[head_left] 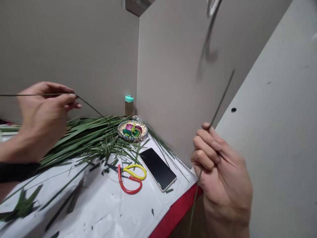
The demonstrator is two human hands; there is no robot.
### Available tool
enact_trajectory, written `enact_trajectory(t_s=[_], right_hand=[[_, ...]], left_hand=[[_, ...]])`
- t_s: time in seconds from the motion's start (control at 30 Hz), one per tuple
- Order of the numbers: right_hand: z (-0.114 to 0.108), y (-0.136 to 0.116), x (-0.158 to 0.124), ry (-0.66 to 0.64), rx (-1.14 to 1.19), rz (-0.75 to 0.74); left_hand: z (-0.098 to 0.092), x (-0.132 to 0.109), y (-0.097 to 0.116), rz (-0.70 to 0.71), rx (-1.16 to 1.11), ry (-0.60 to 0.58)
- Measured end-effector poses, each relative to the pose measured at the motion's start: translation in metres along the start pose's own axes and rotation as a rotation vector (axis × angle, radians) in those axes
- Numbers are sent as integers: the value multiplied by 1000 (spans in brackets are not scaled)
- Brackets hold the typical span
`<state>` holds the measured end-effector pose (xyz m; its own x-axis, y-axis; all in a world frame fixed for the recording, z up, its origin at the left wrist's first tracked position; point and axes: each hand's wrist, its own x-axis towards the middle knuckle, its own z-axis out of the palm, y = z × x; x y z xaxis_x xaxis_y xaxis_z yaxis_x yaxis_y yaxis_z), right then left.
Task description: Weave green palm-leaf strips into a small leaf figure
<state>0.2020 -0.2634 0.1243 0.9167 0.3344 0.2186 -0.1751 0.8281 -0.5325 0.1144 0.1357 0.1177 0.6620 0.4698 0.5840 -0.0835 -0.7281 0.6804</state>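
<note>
My left hand [46, 114] is raised above the left side of the table. Its thumb and fingertips pinch a thin dark green leaf strip [90, 105], which runs in from the left edge and slants down toward the leaf pile. At the right, beyond the table's edge, my right hand [220, 165] is closed around another thin green length [223, 97]. One end sticks up above the fist and the other hangs below it, slightly blurred. I cannot tell whether both lengths belong to one strip.
Long green leaves [79, 135] lie heaped at the back. Beside them are a woven basket [132, 139] of colourful pieces and a teal-capped bottle [129, 107]. Red-and-yellow-handled scissors [130, 191] and a phone [158, 168] lie in front. Grey panels [173, 66] enclose the table [128, 218].
</note>
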Motion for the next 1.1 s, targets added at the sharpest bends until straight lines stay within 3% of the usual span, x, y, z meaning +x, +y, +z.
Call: enact_trajectory(t_s=[0.2,0.33,0.4,0.57,0.67,0.87,1.1], right_hand=[[24,8,13,5,27,95],[32,22,23,-29,36,118],[34,31,27,-50,44,116],[39,54,34,-82,53,91],[43,65,35,-99,46,91],[54,78,30,-126,-1,75],[58,86,32,-202,-176,43]], left_hand=[[86,-21,61,60,-36,-260],[115,-49,95,55,-99,-413],[114,-71,109,-11,-222,-494],[93,-128,133,-382,-627,-764],[82,-148,135,-506,-734,-699],[68,-165,128,-698,-837,-605],[63,-196,107,-801,-876,-473]])
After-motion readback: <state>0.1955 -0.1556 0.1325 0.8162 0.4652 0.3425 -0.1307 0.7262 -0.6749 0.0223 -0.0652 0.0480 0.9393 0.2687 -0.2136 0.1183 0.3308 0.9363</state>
